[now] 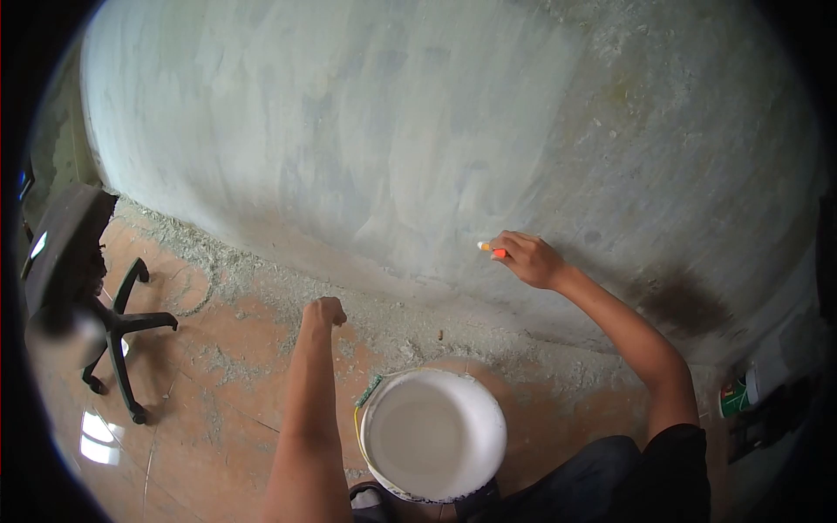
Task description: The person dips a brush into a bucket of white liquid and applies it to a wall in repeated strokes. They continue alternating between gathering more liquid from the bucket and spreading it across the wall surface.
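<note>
My right hand [530, 260] is closed around a small orange-handled tool [499, 253] with a whitish end, held close to the wall [418, 148]. Its working end is too small to identify. Pale, streaky smears cover the wall's left and middle; its right side is darker and rougher. My left hand [325, 311] forms a fist above the debris near the foot of the wall, and no object shows in it. Between my legs stands a white bucket [498, 427] containing a pale, milky liquid [418, 436]. Its yellow handle with a green grip [373, 383] hangs at the left rim.
Flaky scrapings [235, 261] lie along the wall's base and across the tiled floor [218, 410]. A black office chair [122, 322] with a star base stands at the left. On the right is a green-and-white container [737, 397]. A small brown piece [440, 335] lies among the scrapings.
</note>
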The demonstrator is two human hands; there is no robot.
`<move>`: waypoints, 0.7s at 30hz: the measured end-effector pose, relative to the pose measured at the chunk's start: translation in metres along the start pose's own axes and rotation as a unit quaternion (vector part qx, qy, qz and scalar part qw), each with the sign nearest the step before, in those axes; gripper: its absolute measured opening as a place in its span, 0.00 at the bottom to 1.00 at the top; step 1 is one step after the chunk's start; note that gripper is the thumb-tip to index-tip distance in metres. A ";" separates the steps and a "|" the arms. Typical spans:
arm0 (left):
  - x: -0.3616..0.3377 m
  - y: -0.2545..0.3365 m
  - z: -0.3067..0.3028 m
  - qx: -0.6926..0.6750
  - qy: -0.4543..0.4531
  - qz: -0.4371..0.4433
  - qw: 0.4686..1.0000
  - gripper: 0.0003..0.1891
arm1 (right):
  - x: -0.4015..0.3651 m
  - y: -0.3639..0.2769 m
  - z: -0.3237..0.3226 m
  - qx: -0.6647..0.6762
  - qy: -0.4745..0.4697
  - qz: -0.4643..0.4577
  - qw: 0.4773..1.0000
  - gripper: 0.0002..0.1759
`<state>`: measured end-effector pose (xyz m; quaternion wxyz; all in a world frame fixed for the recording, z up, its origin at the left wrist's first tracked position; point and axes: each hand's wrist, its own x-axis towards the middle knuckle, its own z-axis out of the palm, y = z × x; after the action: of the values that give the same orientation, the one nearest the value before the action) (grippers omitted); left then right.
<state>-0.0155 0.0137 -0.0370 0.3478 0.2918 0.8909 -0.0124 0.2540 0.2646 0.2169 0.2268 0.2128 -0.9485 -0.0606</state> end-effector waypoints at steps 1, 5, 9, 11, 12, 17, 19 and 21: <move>0.004 -0.001 0.000 0.000 0.001 -0.002 1.000 0.17 | 0.003 0.006 -0.001 0.001 0.001 -0.001 1.000 0.07; 0.015 -0.003 0.008 0.016 -0.008 -0.006 1.000 0.17 | 0.051 0.034 -0.051 -0.049 -0.036 0.081 0.995 0.11; 0.010 0.001 0.008 0.025 -0.008 0.004 1.000 0.16 | 0.099 0.042 -0.109 -0.215 0.231 -0.092 0.944 0.07; 0.004 0.006 0.007 0.023 -0.009 -0.003 1.000 0.16 | 0.101 0.040 -0.112 -0.236 0.247 -0.116 0.933 0.06; 0.001 0.009 0.006 0.021 -0.006 -0.011 1.000 0.16 | 0.101 0.040 -0.110 -0.258 0.265 -0.140 0.919 0.08; 0.001 0.011 0.006 0.012 -0.018 0.002 1.000 0.15 | 0.056 0.024 -0.006 -0.353 0.138 -0.172 0.909 0.04; 0.010 0.006 0.008 0.011 -0.032 0.011 0.999 0.15 | 0.035 0.008 0.035 -0.277 0.111 -0.181 0.937 0.02; 0.008 0.005 0.010 0.010 -0.007 0.010 1.000 0.15 | 0.008 -0.009 0.082 -0.222 0.050 -0.150 0.962 0.02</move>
<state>-0.0116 0.0201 -0.0487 0.3509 0.3039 0.8855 -0.0199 0.2133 0.2547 0.1450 0.3037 0.2997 -0.8559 -0.2923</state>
